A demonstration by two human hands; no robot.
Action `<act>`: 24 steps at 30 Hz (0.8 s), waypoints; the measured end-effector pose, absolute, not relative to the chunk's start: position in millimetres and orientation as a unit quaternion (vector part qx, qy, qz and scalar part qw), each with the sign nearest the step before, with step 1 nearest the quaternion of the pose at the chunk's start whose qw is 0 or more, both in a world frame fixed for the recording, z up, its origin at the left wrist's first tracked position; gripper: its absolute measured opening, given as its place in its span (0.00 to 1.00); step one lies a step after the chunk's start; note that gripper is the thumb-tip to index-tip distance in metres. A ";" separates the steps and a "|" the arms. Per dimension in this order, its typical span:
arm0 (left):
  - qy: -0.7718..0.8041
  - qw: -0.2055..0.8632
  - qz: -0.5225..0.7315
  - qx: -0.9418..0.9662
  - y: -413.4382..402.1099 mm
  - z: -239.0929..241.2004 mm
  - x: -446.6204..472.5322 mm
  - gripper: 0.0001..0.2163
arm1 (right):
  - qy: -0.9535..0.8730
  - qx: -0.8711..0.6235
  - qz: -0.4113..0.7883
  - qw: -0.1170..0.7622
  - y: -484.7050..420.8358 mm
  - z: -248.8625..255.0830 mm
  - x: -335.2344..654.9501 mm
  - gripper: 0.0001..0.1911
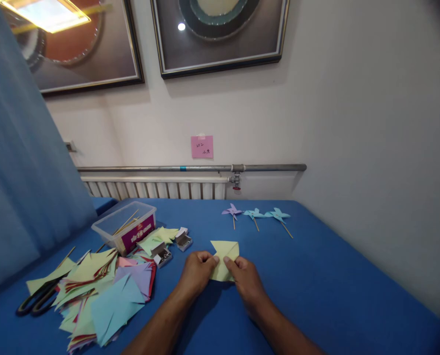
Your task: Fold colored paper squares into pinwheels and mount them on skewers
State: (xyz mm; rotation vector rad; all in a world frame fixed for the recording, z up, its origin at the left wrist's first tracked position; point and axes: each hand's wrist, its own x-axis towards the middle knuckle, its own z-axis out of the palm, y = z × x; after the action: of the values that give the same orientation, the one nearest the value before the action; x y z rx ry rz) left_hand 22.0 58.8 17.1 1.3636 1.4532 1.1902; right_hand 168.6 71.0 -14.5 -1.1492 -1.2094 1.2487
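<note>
A pale yellow square of paper (225,249) with cuts running in from its corners is held up between both hands, above the blue table cover. My left hand (199,268) pinches its left side between thumb and fingers. On the right side, my right hand (244,276) grips it with the thumb pressed near the middle. The fingers behind the paper are hidden. Farther back lie a purple pinwheel (232,211) and two light blue pinwheels (254,213), each on a thin wooden stick.
At left are stacked coloured paper squares (118,305), black-handled scissors (38,298) and a clear plastic tub (146,214) with sticks. Two small boxes (162,255), one showing metal pins, stand beside the papers. A blue curtain (23,148) hangs left; a radiator (157,189) lines the wall.
</note>
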 end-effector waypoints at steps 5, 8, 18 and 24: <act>0.575 0.417 0.471 0.523 58.4 18.2 24.7 0.14 | -0.501 -0.478 0.517 0.504 71.5 -15.4 168.9 0.17; 0.555 0.492 0.483 0.466 56.6 22.7 25.3 0.11 | -0.509 -0.479 0.511 0.500 72.0 -16.8 169.5 0.17; 0.517 0.550 0.520 0.400 56.2 25.4 22.7 0.15 | -0.516 -0.452 0.540 0.487 70.9 -16.5 166.3 0.19; 0.526 0.533 0.520 0.412 56.0 29.6 20.2 0.13 | -0.501 -0.462 0.538 0.497 72.6 -18.8 167.2 0.19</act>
State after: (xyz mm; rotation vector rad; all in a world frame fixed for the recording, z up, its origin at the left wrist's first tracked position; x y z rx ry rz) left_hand 20.2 56.0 29.6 0.9817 1.2542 1.2388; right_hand 167.2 72.6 -18.8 -1.1182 -1.2127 1.3020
